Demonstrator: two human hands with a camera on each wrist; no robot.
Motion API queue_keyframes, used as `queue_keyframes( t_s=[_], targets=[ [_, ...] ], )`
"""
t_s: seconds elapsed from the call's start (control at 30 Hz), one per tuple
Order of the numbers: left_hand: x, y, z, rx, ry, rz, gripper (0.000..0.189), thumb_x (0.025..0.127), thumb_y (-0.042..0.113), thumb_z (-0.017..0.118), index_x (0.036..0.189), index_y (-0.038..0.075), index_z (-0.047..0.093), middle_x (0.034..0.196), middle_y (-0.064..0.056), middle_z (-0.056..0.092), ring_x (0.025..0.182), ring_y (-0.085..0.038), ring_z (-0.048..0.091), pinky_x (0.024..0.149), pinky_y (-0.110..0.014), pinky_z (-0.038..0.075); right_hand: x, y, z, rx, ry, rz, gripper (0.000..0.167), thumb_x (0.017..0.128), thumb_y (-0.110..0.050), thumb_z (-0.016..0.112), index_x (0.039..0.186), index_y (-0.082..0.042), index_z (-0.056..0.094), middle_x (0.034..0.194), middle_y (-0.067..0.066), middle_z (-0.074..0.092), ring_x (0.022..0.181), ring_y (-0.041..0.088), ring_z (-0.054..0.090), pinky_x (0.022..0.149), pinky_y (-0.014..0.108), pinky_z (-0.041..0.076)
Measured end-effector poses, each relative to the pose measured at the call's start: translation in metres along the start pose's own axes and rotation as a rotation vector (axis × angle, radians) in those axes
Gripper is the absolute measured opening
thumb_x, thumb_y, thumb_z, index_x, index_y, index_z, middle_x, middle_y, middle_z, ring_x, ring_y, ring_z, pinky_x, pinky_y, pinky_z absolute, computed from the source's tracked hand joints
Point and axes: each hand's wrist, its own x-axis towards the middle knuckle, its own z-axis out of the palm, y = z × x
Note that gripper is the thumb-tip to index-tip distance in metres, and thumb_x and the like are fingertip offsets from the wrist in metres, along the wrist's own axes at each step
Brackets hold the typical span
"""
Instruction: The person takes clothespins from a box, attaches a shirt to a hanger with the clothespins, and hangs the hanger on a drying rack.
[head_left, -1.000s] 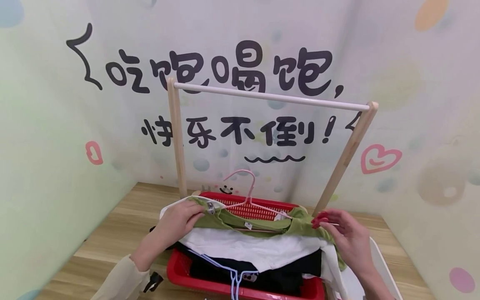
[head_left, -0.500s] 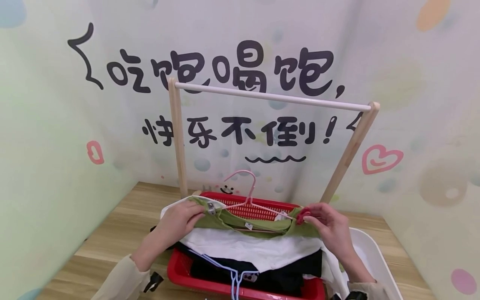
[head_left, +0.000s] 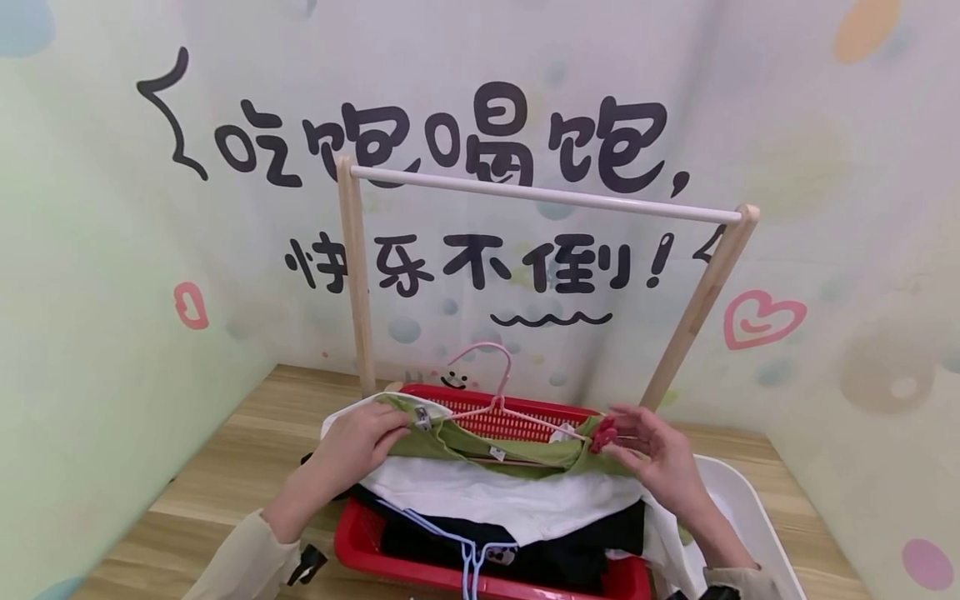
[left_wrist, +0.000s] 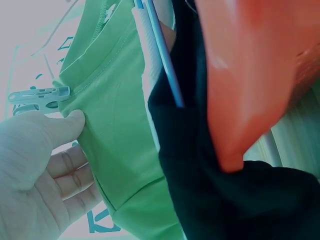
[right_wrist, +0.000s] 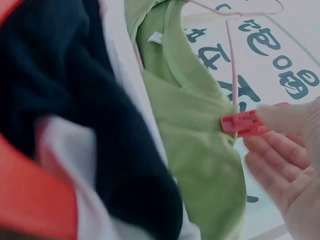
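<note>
A green top [head_left: 517,457] is spread on a pink hanger [head_left: 498,385], whose hook points up. Its left shoulder is pinched by my left hand [head_left: 363,437], thumb in front and fingers behind. Just beside that thumb, a grey clothespin [left_wrist: 50,95] clips the cloth near the neckline. At the opposite shoulder, a red clothespin [right_wrist: 242,123] bites the fabric by the hanger's arm. My right hand [head_left: 663,462] holds the red clothespin by its tail end, between thumb and fingers. In front of the green top lie a white garment [head_left: 495,496] and black cloth [head_left: 555,562].
Beneath the clothes sits a red basket [head_left: 405,566]; a light-blue hanger [head_left: 467,550] hangs over its front. A wooden rack with a white bar [head_left: 540,193] stands behind. To the right is a white tray [head_left: 742,492] on the wooden table [head_left: 225,471].
My right hand has moved left, bringing the red clothespin onto the green top's right shoulder; its fingers have since spread slightly. The left hand has stayed in place.
</note>
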Motion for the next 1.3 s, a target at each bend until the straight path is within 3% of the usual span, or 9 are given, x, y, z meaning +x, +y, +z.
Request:
queue_keyframes(
  t_s=[0.1, 0.2, 0.3, 0.73, 1.07, 1.3],
  targets=[
    [0.000, 0.000, 0.000, 0.000, -0.003, 0.003, 0.013, 0.074, 0.003, 0.077, 0.085, 0.008, 0.071, 0.078, -0.001, 0.067, 0.073, -0.014, 0.061, 0.064, -0.030, 0.054, -0.003, 0.006, -0.002, -0.179, -0.027, -0.073, 0.050, 0.064, 0.010, 0.079, 0.108, -0.002, 0.061, 0.091, 0.008, 0.068, 0.081, 0.016, 0.065, 0.067, 0.030, 0.055],
    [0.002, 0.000, 0.002, 0.013, 0.000, 0.001, 0.013, 0.073, 0.003, 0.077, 0.084, 0.007, 0.070, 0.078, -0.001, 0.067, 0.073, -0.015, 0.062, 0.064, -0.030, 0.054, -0.005, 0.012, -0.002, -0.359, 0.008, -0.170, 0.037, 0.059, 0.011, 0.081, 0.088, -0.006, 0.066, 0.080, 0.001, 0.067, 0.074, 0.016, 0.062, 0.063, 0.034, 0.054],
    [0.005, -0.001, 0.003, 0.037, 0.009, 0.007, 0.013, 0.073, 0.003, 0.077, 0.083, 0.006, 0.069, 0.078, -0.002, 0.067, 0.074, -0.016, 0.063, 0.064, -0.031, 0.054, -0.006, 0.014, -0.002, -0.423, 0.053, -0.223, 0.033, 0.057, 0.011, 0.081, 0.077, -0.011, 0.067, 0.075, -0.003, 0.065, 0.069, 0.014, 0.060, 0.060, 0.034, 0.052],
    [0.035, -0.002, -0.012, 0.026, -0.002, -0.018, 0.009, 0.078, 0.001, 0.072, 0.084, 0.006, 0.068, 0.078, -0.003, 0.067, 0.070, -0.018, 0.063, 0.059, -0.034, 0.053, 0.010, -0.004, -0.022, -0.371, 0.145, -0.339, 0.035, 0.053, 0.020, 0.078, 0.075, -0.006, 0.069, 0.074, 0.000, 0.067, 0.065, 0.010, 0.061, 0.060, 0.011, 0.048],
    [0.059, -0.004, -0.020, 0.058, 0.007, -0.010, 0.007, 0.080, 0.002, 0.070, 0.083, 0.007, 0.066, 0.072, -0.002, 0.065, 0.063, -0.017, 0.062, 0.055, -0.033, 0.051, 0.024, -0.015, -0.036, -0.374, 0.166, -0.423, 0.034, 0.053, 0.022, 0.077, 0.075, -0.002, 0.068, 0.072, 0.005, 0.065, 0.063, 0.013, 0.058, 0.059, 0.012, 0.048],
    [0.080, -0.003, -0.027, 0.056, 0.044, -0.003, 0.004, 0.082, 0.001, 0.067, 0.085, 0.005, 0.067, 0.074, -0.004, 0.066, 0.062, -0.018, 0.060, 0.053, -0.032, 0.049, 0.031, -0.023, -0.047, -0.375, 0.190, -0.425, 0.032, 0.056, 0.023, 0.076, 0.076, 0.000, 0.068, 0.073, 0.006, 0.065, 0.064, 0.012, 0.056, 0.059, 0.010, 0.046]
  ],
)
